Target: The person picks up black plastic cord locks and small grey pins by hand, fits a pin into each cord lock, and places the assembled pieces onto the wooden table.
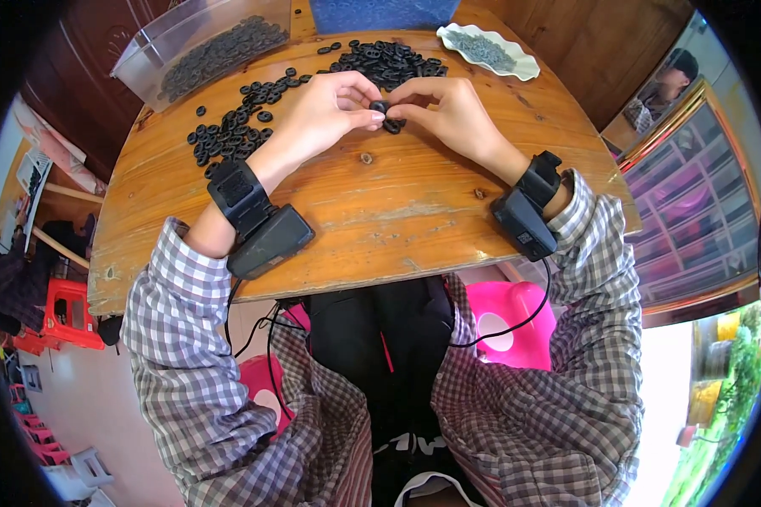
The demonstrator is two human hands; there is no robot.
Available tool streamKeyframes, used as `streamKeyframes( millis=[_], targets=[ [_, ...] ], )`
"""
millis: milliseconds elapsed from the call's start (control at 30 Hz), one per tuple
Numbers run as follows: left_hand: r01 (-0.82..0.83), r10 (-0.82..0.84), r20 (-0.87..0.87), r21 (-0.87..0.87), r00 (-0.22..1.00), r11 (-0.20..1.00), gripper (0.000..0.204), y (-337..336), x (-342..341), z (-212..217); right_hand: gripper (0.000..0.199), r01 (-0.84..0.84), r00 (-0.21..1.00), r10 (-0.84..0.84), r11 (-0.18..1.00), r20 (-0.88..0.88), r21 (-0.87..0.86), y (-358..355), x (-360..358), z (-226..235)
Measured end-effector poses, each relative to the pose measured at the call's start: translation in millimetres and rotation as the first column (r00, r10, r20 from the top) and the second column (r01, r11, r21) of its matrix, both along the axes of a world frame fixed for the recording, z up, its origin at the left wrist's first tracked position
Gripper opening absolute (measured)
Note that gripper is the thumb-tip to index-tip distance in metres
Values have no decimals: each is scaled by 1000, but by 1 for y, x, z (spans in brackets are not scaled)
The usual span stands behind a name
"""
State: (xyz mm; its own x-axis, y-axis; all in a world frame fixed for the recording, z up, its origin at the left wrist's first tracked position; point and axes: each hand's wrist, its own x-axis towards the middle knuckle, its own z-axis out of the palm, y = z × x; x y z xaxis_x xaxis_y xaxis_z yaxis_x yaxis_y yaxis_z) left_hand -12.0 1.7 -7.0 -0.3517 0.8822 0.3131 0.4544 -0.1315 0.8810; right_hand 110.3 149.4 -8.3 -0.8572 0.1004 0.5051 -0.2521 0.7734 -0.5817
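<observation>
My left hand (pixel 328 111) and my right hand (pixel 445 111) meet over the wooden table, fingertips pinched together. Between them is a small round black piece (pixel 380 106), held by both hands and partly hidden by the fingers. Just below it, another black piece (pixel 392 126) lies close to my fingertips. Beyond my hands is a dense pile of similar small black pieces (pixel 389 63), several showing holes. A looser spread of black pieces (pixel 228 135) lies left of my left wrist.
A clear plastic bin (pixel 135 72) with dark pieces stands at the far left of the table (pixel 380 203), beside a blue container (pixel 385 15). A white wavy-edged dish (pixel 528 69) holds small grey metal bits at far right. Cables (pixel 516 328) hang from my wrist devices.
</observation>
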Motion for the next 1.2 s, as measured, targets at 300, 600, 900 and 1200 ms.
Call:
streamKeyframes(
  millis=[300,600,900,1200],
  targets=[
    [-152,138,-110,-130,984,980,23,-3,-12,-1,17,135,990,-135,991,-35,-9,2,1,5],
    [-120,117,-319,9,941,993,22,-1,1,4,14,-27,999,29,995,21,-98,2,0,-1],
    [-2,29,318,-84,947,996,16,-8,6,4,12,33,996,-27,997,88,-72,2,3,2],
    [8,11,556,-32,831,999,19,-6,9,-5,10,-52,999,49,981,-22,-187,3,2,-1]
  ],
)
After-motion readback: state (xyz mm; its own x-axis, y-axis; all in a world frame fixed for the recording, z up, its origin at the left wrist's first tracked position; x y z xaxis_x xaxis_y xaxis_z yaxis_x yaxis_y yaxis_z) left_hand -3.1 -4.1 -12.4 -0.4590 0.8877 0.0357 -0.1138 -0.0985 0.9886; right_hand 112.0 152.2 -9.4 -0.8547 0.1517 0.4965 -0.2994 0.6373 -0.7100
